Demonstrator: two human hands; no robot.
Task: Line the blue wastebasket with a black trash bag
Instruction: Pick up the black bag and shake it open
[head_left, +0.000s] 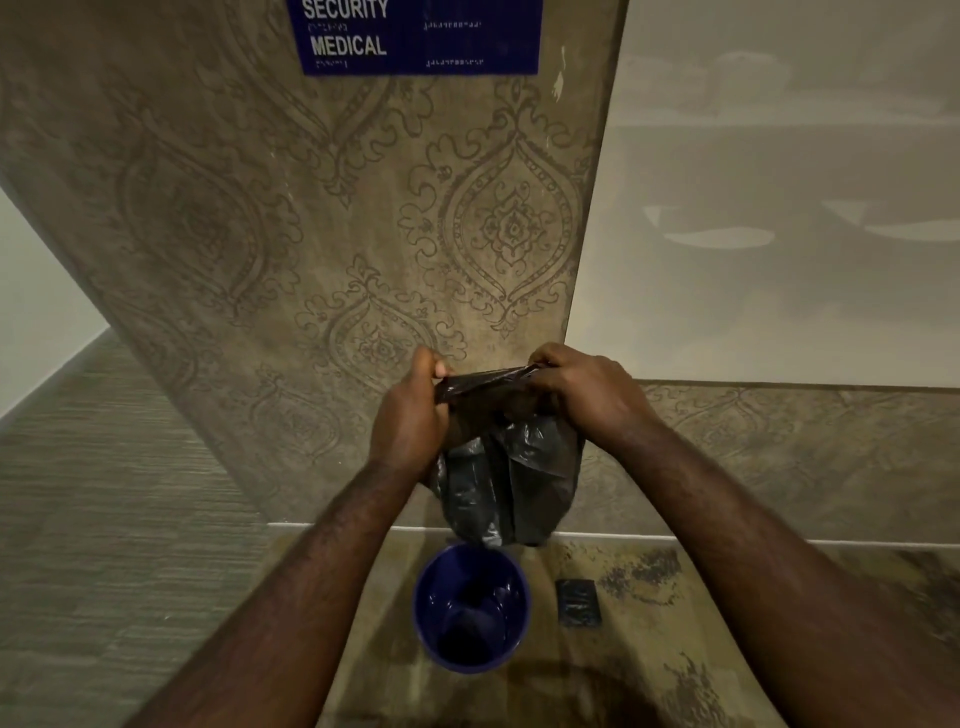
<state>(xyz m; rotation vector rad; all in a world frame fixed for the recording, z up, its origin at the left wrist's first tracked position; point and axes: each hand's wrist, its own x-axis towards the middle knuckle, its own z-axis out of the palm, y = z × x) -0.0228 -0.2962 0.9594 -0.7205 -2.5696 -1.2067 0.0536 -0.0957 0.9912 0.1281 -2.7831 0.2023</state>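
A black trash bag (506, 478) hangs crumpled in the air above the blue wastebasket (471, 608), which stands upright and bare inside on the floor. My left hand (408, 421) pinches the bag's top edge on the left. My right hand (582, 395) grips the same edge on the right, and the plastic is stretched taut between them. The bag's lower end hangs just over the basket's far rim.
A small folded black bag (578, 603) lies on the floor right of the basket. A patterned wall (322, 234) with a blue sign (415, 36) rises straight ahead. Striped carpet (104, 519) runs along the left.
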